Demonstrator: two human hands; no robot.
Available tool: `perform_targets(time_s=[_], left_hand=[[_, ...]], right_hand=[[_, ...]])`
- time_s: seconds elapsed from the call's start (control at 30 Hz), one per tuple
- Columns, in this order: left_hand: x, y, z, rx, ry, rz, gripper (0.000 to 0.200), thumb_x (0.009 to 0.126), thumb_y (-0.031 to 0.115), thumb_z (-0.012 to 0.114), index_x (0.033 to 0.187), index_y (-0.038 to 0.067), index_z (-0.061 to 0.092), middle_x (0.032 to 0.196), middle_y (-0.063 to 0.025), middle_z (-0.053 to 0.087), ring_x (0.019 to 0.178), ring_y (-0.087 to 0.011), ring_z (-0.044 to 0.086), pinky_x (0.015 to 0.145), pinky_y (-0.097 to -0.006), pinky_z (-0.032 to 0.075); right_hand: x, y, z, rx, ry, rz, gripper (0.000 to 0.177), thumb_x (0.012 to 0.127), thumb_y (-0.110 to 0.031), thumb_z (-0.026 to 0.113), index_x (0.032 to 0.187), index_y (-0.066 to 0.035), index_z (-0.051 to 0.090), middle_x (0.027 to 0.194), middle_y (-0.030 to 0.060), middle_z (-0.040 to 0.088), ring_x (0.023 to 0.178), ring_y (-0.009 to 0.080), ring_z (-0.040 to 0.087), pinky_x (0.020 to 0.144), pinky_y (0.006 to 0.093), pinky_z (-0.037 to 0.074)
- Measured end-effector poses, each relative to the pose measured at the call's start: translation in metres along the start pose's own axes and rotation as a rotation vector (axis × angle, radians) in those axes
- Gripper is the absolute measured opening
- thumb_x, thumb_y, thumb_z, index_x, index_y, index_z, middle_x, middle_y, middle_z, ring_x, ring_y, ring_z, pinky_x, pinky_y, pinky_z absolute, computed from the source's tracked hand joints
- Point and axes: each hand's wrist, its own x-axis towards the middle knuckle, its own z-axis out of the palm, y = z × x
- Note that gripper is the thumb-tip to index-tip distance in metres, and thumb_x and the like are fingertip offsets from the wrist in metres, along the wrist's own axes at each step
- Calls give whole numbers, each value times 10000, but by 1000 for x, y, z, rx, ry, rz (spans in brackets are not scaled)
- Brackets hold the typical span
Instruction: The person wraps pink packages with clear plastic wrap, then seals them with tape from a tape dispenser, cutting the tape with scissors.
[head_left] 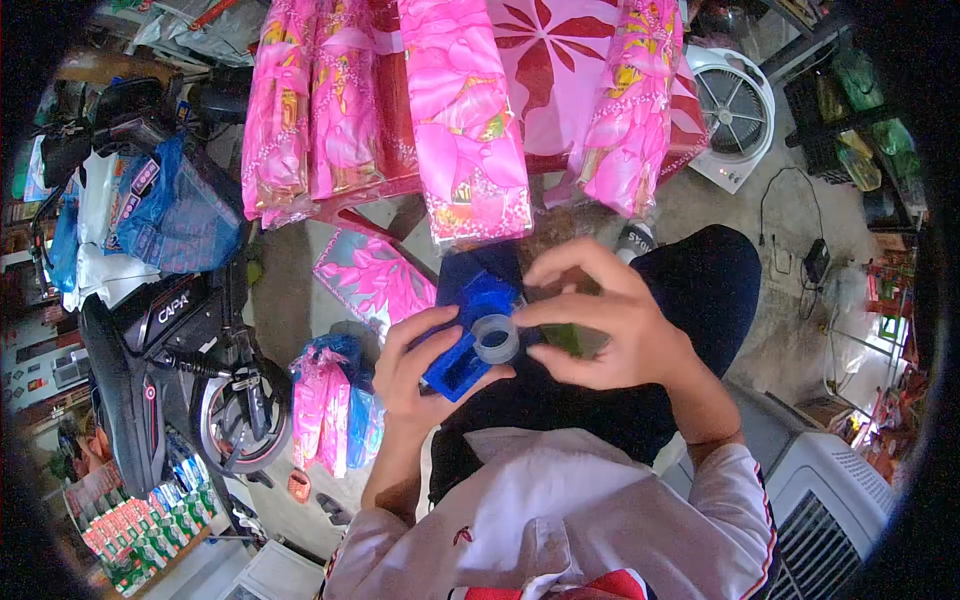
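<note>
Gripping blue tape holder (452, 365) in left hand (420, 380) above the lap, pinching clear tape roll (496, 338) against it with right hand (612, 325). Best held square to the holder, grip steady. Beyond, pink packages (465, 120).

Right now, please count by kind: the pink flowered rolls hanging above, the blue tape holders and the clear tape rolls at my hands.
pink flowered rolls: 4
blue tape holder: 1
clear tape roll: 1
Total: 6
</note>
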Motion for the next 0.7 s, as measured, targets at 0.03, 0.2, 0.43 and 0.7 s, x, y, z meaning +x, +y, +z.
perform_targets(time_s=[0.03, 0.2, 0.43, 0.7], left_hand=[[1, 0, 1, 2, -10, 8, 691, 555, 276, 1009, 1094, 43, 646, 1118, -185, 699, 969, -322, 722, 787, -379, 617], [-4, -3, 2, 25, -61, -8, 727, 503, 338, 1012, 1065, 48, 654, 1113, -184, 705, 978, -331, 705, 816, -401, 583], [1, -1, 2, -68, -124, -27, 724, 515, 329, 1013, 1074, 39, 657, 1097, -188, 707, 970, -323, 713, 812, -389, 587], [7, -5, -20, -158, -180, -116, 633, 567, 290, 1011, 1054, 11, 716, 1050, -176, 723, 945, -309, 729, 821, -369, 587]], right_hand=[[1, -2, -1, -1, -43, 11, 315, 733, -93, 834, 1037, -79, 753, 1235, 155, 607, 1093, 292, 618, 842, 369, 529], [3, 3, 3, -95, -113, -74, 361, 677, -114, 865, 1019, -102, 749, 1397, 183, 535, 1261, 384, 543, 1023, 472, 456], [1, 5, 5, 42, -217, -54, 270, 779, -118, 815, 983, -65, 648, 1495, 225, 442, 1382, 438, 431, 1137, 509, 367], [-6, 13, -26, 1030, -150, -107, 216, 870, -171, 793, 1004, -67, 659, 1568, 248, 373, 1489, 425, 330, 1156, 635, 279]])
